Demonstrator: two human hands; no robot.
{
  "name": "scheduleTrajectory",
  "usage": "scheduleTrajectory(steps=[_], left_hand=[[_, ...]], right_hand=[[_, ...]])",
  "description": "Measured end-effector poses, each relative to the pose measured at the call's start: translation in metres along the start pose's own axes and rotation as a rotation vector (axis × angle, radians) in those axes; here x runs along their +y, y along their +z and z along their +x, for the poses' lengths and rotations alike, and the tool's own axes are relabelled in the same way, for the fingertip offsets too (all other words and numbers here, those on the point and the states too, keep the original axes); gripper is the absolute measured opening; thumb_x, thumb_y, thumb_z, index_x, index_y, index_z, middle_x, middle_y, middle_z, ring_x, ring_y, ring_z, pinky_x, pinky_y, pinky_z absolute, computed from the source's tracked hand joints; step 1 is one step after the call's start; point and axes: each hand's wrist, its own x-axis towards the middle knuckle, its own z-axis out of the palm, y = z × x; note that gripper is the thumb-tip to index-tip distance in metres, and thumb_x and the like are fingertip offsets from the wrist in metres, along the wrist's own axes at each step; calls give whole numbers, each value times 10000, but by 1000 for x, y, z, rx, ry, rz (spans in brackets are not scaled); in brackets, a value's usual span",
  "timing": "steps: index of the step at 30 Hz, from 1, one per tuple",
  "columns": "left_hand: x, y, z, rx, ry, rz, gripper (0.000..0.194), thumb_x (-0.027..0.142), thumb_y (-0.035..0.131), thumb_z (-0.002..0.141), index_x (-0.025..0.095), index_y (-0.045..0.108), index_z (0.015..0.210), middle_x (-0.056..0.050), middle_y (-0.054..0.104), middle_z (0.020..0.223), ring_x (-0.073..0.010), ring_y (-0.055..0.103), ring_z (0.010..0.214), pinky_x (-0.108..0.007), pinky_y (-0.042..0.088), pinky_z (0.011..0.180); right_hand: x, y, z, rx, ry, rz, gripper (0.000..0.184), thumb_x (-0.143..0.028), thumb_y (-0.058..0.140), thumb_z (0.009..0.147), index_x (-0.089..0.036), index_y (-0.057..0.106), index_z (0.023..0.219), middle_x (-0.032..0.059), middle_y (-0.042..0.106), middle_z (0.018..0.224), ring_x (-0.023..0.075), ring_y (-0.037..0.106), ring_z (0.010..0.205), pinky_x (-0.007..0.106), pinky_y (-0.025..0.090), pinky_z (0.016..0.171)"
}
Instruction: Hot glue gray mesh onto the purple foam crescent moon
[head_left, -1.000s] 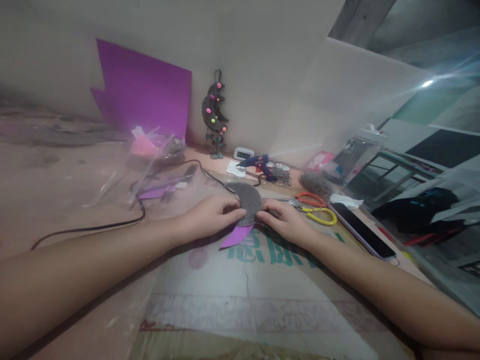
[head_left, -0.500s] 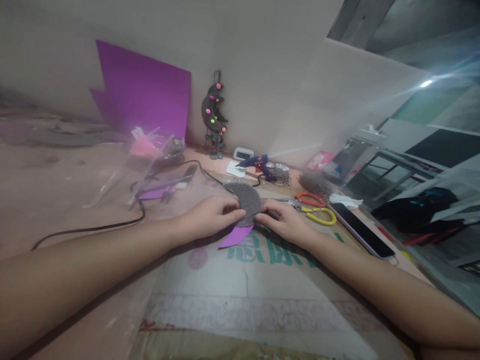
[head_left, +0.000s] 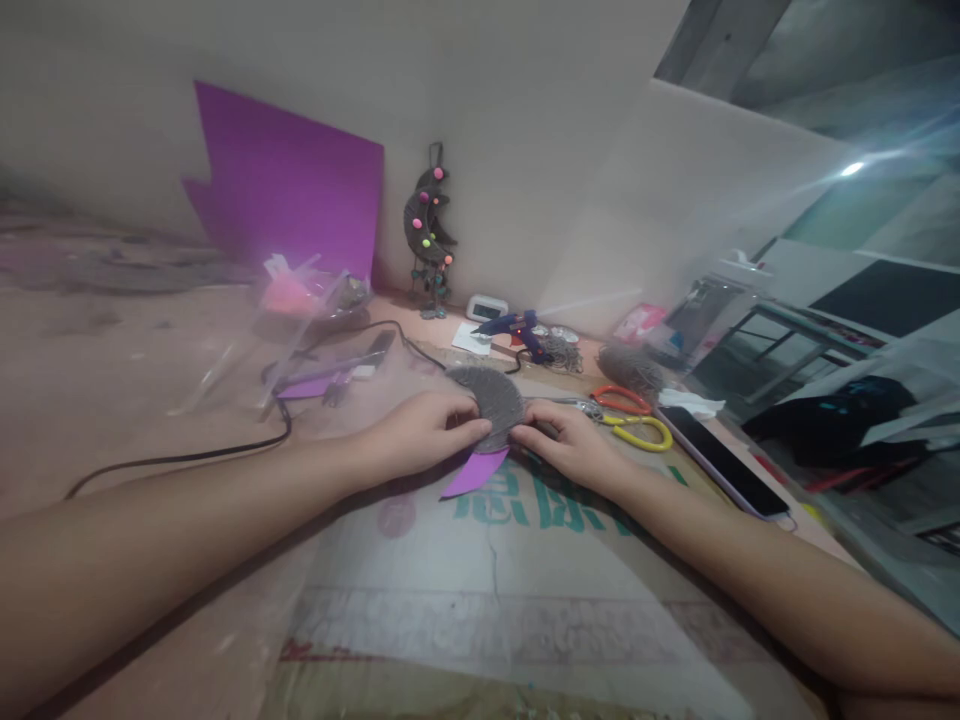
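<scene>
A crescent-shaped piece wrapped in grey yarn (head_left: 499, 402) stands between my hands over the work surface. Its bare purple card tip (head_left: 475, 474) sticks out at the bottom, curving to the left. My left hand (head_left: 435, 430) pinches the left, inner edge, thumb on the front of the yarn. On the opposite side, my right hand (head_left: 566, 440) grips the outer edge with thumb and fingertips. The fingers behind the piece are partly hidden. Just right of my right hand lie scissors with orange handles (head_left: 621, 399) and a tool with yellow handles (head_left: 645, 433).
Behind are a blue glue gun (head_left: 517, 328), a small white digital clock (head_left: 487, 307) and a ball of grey yarn (head_left: 630, 368). A decorated crescent hanging (head_left: 429, 225) and purple card (head_left: 292, 190) are at the wall. A phone (head_left: 720, 460) lies right; a black cord (head_left: 180, 459) runs left.
</scene>
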Motion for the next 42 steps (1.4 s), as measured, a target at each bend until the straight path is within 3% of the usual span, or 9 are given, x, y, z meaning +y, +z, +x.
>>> scheduleTrajectory(steps=[42], left_hand=[[4,-1,-1,-7,-11,-28,347,425,429,889,174,514,665,18,525,651,-132,490,637,-250,326,575]], right_hand=[[1,-1,-1,-9,-20,18,268,-348,468,921,-164,603,781,29,621,798,150,559,748,252,425,700]])
